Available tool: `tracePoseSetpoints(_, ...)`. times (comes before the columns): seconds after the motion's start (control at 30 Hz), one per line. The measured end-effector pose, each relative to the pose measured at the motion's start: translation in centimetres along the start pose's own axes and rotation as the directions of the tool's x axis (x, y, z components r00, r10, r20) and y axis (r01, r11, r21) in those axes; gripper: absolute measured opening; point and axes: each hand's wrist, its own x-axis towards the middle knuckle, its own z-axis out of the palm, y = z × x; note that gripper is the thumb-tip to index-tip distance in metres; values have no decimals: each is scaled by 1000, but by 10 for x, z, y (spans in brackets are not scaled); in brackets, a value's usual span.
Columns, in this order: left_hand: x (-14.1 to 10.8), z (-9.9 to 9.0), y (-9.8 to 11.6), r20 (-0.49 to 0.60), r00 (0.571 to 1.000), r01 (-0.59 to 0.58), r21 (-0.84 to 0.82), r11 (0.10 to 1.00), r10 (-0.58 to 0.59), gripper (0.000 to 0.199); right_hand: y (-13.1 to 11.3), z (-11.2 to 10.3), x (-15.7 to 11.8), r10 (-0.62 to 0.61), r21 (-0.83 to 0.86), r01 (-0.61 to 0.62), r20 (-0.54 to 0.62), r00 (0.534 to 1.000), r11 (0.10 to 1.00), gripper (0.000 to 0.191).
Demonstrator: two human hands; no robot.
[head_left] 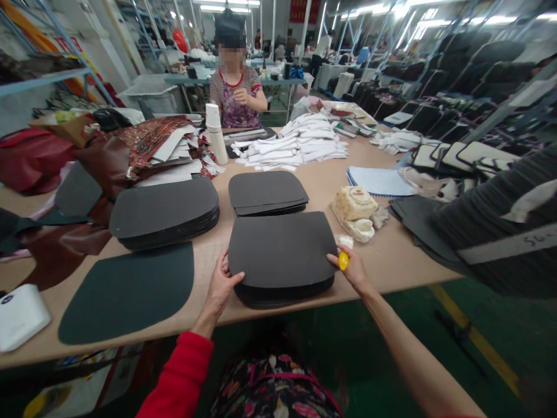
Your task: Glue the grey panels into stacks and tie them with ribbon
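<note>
A dark grey rounded panel (282, 247) lies over a stack of similar panels (282, 295) at the table's front edge. My left hand (221, 284) grips the panel's left edge, its thumb on top and the fingers mostly hidden beside the stack. At the right edge my right hand (353, 270) pinches the panel with thumb on top. A small yellow object (343, 260) also sits in that hand; its kind is unclear. Just behind stands another panel stack (267, 190), with a taller panel stack (165, 208) to its left. One dark green panel (130, 296) lies flat at front left.
A pale crumpled block (354, 209) and a lined notepad (380, 181) lie to the right. White strips (300, 139) are heaped at the back, beside a white bottle (216, 136). A large bundle of dark panels (500, 215) overhangs the right side. A person (237, 93) sits opposite.
</note>
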Motion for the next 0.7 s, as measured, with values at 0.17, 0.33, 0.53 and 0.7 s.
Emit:
tracePoseSetpoints(0.17, -2, -2, -20, -64, 998, 2, 115, 993, 6, 98, 18, 10, -1, -68, -158, 52, -94, 993, 986, 65)
tracePoseSetpoints(0.33, 1, -5, -36, -68, 997, -22, 176, 984, 35, 99, 24, 14, -9, -115, -289, 83, -96, 989, 954, 60)
tracePoseSetpoints(0.53, 1, -6, -40, -57, 997, -32, 275, 961, 50, 97, 28, 19, -13, -76, -319, 57, -47, 996, 946, 56)
tracePoseSetpoints(0.7, -1, -5, -38, -57, 998, -16, 270, 963, 32, 99, 32, 20, -11, -90, -379, 81, -7, 996, 922, 58)
